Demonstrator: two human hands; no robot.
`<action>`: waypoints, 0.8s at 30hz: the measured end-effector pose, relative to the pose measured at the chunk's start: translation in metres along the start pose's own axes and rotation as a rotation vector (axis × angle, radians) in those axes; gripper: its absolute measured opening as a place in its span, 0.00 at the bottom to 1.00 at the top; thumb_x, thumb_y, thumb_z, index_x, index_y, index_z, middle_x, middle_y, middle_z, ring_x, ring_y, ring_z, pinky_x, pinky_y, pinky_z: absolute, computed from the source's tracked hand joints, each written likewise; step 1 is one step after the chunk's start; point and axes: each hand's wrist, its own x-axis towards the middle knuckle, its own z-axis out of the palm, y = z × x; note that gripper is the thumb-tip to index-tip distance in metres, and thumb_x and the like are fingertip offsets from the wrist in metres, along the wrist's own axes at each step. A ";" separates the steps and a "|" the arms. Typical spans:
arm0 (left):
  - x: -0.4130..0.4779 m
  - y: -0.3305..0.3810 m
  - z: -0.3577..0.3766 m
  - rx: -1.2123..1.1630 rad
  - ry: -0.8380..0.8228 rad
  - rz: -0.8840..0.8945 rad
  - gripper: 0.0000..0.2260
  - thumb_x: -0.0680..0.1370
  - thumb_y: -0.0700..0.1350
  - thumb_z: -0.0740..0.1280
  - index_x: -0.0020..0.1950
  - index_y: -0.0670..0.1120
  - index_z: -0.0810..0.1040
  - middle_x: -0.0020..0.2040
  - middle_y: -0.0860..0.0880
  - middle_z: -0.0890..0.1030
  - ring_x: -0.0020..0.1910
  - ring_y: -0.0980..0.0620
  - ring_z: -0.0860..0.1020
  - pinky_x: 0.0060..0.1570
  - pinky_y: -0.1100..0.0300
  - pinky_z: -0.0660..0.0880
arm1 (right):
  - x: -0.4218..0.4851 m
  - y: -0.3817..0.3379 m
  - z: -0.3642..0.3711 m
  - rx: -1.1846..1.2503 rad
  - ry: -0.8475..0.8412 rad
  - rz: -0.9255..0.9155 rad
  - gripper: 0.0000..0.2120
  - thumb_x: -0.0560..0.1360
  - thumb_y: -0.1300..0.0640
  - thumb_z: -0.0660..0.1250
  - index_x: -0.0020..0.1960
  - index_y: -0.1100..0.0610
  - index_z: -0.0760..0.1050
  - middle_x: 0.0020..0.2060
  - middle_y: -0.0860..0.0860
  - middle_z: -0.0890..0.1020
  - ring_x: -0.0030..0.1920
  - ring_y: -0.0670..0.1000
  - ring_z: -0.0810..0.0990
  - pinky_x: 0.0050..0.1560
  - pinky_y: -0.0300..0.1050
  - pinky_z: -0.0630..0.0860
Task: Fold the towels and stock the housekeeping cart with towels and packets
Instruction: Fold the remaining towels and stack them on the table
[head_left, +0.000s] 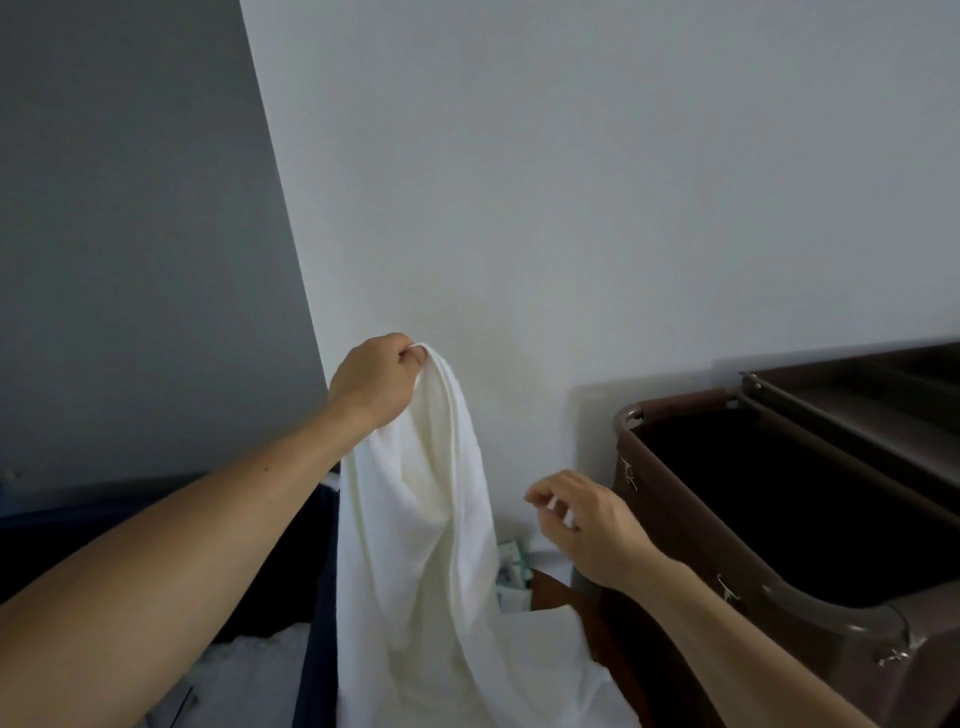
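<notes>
Pinched by the left hand (371, 382), the towel (415, 519) hung straight down, just left of the right hand (587, 525) (loosely curled, empty).

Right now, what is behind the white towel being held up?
Some small pale-green packets peek out at the right edge of the towel, with the white wall beyond. Whatever lies straight behind the cloth is covered.
</notes>
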 end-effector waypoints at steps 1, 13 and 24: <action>-0.001 0.004 0.002 0.009 -0.008 0.013 0.19 0.83 0.49 0.58 0.33 0.46 0.62 0.29 0.50 0.68 0.29 0.49 0.66 0.31 0.55 0.62 | 0.006 -0.007 0.007 0.013 -0.003 -0.007 0.09 0.79 0.52 0.65 0.59 0.47 0.77 0.51 0.39 0.77 0.45 0.42 0.79 0.45 0.34 0.77; -0.019 0.029 0.010 -0.036 -0.066 0.087 0.18 0.83 0.49 0.57 0.34 0.45 0.65 0.30 0.50 0.70 0.29 0.51 0.68 0.31 0.56 0.65 | 0.039 -0.043 0.030 -0.170 0.271 0.015 0.19 0.76 0.39 0.65 0.64 0.42 0.67 0.58 0.44 0.74 0.48 0.48 0.79 0.40 0.42 0.69; -0.032 0.045 0.014 -0.033 -0.100 0.127 0.17 0.83 0.48 0.57 0.34 0.47 0.66 0.31 0.51 0.71 0.33 0.49 0.71 0.33 0.57 0.65 | 0.048 -0.061 0.013 -0.273 0.446 0.067 0.18 0.77 0.46 0.67 0.65 0.50 0.73 0.62 0.49 0.73 0.52 0.51 0.79 0.39 0.42 0.68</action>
